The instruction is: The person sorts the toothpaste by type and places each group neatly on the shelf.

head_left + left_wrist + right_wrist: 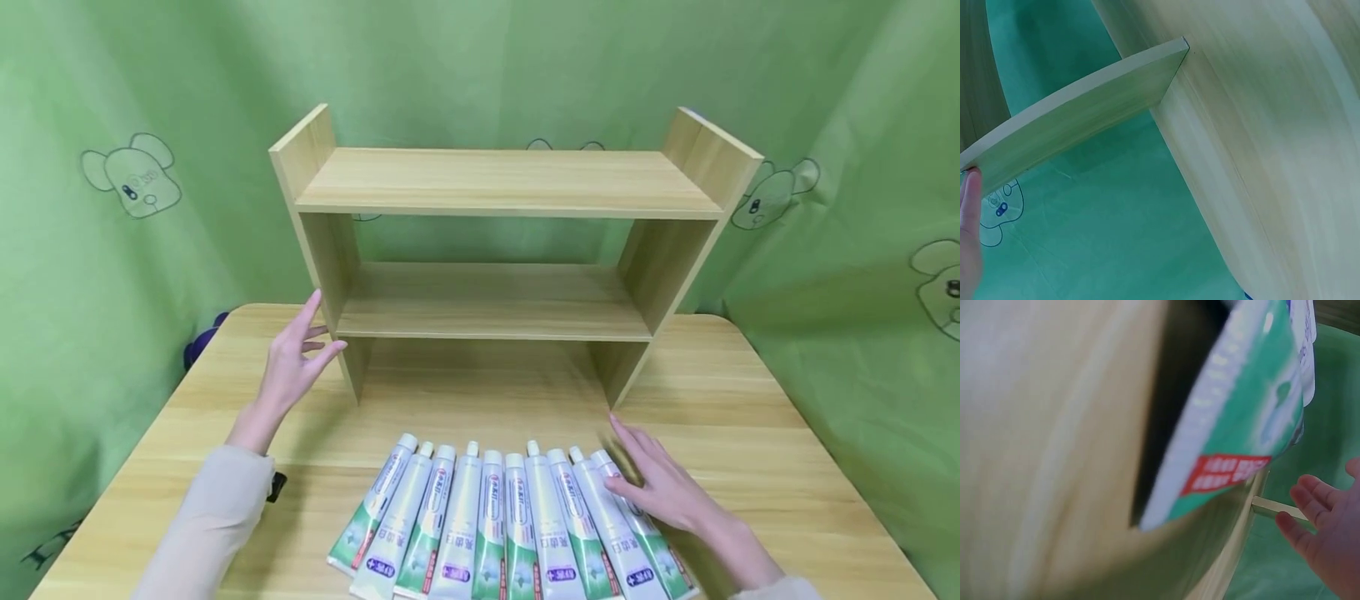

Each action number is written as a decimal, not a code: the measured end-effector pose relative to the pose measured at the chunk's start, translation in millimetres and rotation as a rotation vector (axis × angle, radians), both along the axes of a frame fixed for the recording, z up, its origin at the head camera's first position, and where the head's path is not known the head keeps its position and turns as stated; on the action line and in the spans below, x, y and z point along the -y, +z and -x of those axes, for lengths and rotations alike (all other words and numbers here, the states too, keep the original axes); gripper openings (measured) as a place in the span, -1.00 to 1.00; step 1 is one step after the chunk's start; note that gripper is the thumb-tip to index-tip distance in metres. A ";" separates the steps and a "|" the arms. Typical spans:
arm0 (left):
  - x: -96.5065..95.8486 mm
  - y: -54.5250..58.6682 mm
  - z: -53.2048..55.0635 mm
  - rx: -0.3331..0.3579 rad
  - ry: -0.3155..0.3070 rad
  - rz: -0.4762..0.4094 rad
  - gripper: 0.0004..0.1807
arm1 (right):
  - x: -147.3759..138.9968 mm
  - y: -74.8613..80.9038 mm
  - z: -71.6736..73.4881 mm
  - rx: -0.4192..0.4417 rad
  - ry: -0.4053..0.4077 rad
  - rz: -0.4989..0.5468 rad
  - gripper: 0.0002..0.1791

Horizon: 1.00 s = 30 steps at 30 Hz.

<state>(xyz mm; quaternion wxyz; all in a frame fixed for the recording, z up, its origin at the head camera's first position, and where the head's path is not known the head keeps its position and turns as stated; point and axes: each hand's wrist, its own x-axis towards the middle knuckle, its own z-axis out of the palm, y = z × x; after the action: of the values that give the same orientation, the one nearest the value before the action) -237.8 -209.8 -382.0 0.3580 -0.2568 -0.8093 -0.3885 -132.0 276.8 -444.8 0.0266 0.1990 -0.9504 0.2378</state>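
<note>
Neatly, ten white toothpaste tubes (517,521), some with green ends and some with purple marks, lie side by side along the near edge of the pale wooden table (787,475), and a tall, pale wooden shelf (495,300) stands toward its far edge. The left hand (291,362) spreads its fingers by the shelf's left side, and the right hand (663,483), also spread, has its thumb over the tube closest to the table's right edge; I can't tell if either one touches.
</note>
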 end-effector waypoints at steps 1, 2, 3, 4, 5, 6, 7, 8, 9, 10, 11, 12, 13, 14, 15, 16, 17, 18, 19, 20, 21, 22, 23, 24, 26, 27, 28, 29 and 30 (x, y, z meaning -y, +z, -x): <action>-0.9 0.4 2.1 -0.015 -0.002 0.005 -0.12 | -1.1 -1.2 -1.6 0.007 -0.003 0.012 -0.08; -2.0 0.6 4.5 -0.029 -0.005 0.009 -0.13 | -2.3 -2.3 -3.2 0.012 -0.004 0.023 -0.09; -3.0 0.6 6.8 -0.044 -0.010 0.013 -0.14 | -3.5 -3.4 -4.7 0.020 -0.005 0.037 -0.09; -4.1 1.1 8.7 -0.057 -0.015 0.016 -0.15 | -4.7 -4.4 -6.2 0.025 -0.006 0.049 -0.10; -5.1 1.0 10.4 -0.069 -0.017 0.019 -0.16 | -6.0 -5.8 -7.3 0.031 -0.005 0.062 -0.11; -6.0 0.8 12.0 -0.082 -0.016 0.024 -0.17 | -7.1 -6.7 -8.4 0.040 -0.005 0.075 -0.12; -6.8 0.5 13.2 -0.092 -0.014 0.026 -0.17 | -8.1 -7.3 -9.2 0.047 -0.004 0.085 -0.13; -7.4 0.0 14.2 -0.101 -0.010 0.027 -0.17 | -9.1 -7.6 -9.7 0.053 -0.003 0.093 -0.14; -7.8 -0.7 15.0 -0.109 -0.004 0.028 -0.17 | -10.0 -7.6 -10.0 0.062 -0.005 0.098 -0.15; -8.0 -1.4 15.5 -0.117 0.003 0.030 -0.16 | -10.8 -7.4 -10.1 0.068 -0.007 0.101 -0.16; -8.0 -2.4 16.1 -0.123 0.014 0.031 -0.15 | -11.4 -7.1 -10.1 0.075 -0.009 0.104 -0.17; -7.7 -3.6 16.6 -0.129 0.026 0.030 -0.13 | -11.9 -6.4 -10.0 0.082 -0.013 0.106 -0.17; -7.4 -4.8 17.1 -0.134 0.038 0.030 -0.12 | -12.5 -5.6 -9.7 0.086 -0.013 0.106 -0.18; -6.9 -5.9 17.4 -0.137 0.052 0.029 -0.10 | -12.8 -4.7 -9.4 0.090 -0.014 0.107 -0.18; -6.4 -6.9 17.6 -0.139 0.064 0.025 -0.09 | -13.0 -3.9 -9.2 0.097 -0.015 0.108 -0.18; -5.8 -7.7 17.6 -0.142 0.073 0.021 -0.08 | -13.2 -3.1 -9.2 0.105 -0.016 0.110 -0.19; -5.3 -8.5 17.7 -0.143 0.083 0.016 -0.07 | -13.5 -2.4 -9.2 0.114 -0.016 0.114 -0.20; -5.0 -8.9 17.6 -0.145 0.090 0.012 -0.06 | -13.8 -2.0 -9.5 0.123 -0.019 0.116 -0.21; -4.9 -9.7 17.1 -0.144 0.093 0.009 -0.06 | -14.3 -1.9 -10.2 0.134 -0.020 0.118 -0.22; -4.9 -10.2 16.5 -0.143 0.094 0.007 -0.04 | -14.9 -2.0 -11.1 0.144 -0.021 0.121 -0.24; -4.9 -10.5 15.9 -0.144 0.095 0.006 -0.03 | -15.5 -2.3 -12.0 0.156 -0.018 0.124 -0.25; -4.8 -10.9 15.5 -0.146 0.096 0.009 -0.03 | -16.1 -2.8 -12.9 0.166 -0.013 0.126 -0.27; -4.6 -11.2 15.2 -0.146 0.097 0.012 -0.02 | -16.6 -3.5 -13.7 0.173 -0.008 0.129 -0.28; -4.7 -11.0 14.9 -0.147 0.098 0.015 0.00 | -17.1 -4.2 -14.3 0.177 -0.002 0.130 -0.30; -4.8 -10.1 14.8 -0.150 0.100 0.021 0.01 | -18.1 -5.4 -14.8 0.183 0.016 0.135 -0.32; -4.9 -9.7 15.0 -0.152 0.101 0.023 0.01 | -18.5 -5.7 -14.9 0.184 0.021 0.138 -0.33; -5.1 -9.6 15.5 -0.152 0.100 0.023 0.01 | -19.0 -5.7 -15.0 0.183 0.023 0.138 -0.34; -5.4 -9.2 15.8 -0.152 0.099 0.022 0.02 | -19.7 -5.7 -15.1 0.183 0.026 0.137 -0.34; -6.1 -8.6 15.8 -0.151 0.097 0.021 0.02 | -20.4 -5.5 -15.3 0.183 0.028 0.135 -0.34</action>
<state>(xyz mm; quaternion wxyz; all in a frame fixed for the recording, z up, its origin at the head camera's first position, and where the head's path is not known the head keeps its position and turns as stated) -253.6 -203.7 -390.5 0.4336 -0.2495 -0.7955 -0.3419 -116.7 297.2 -450.3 -0.0501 0.1873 -0.9278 0.3186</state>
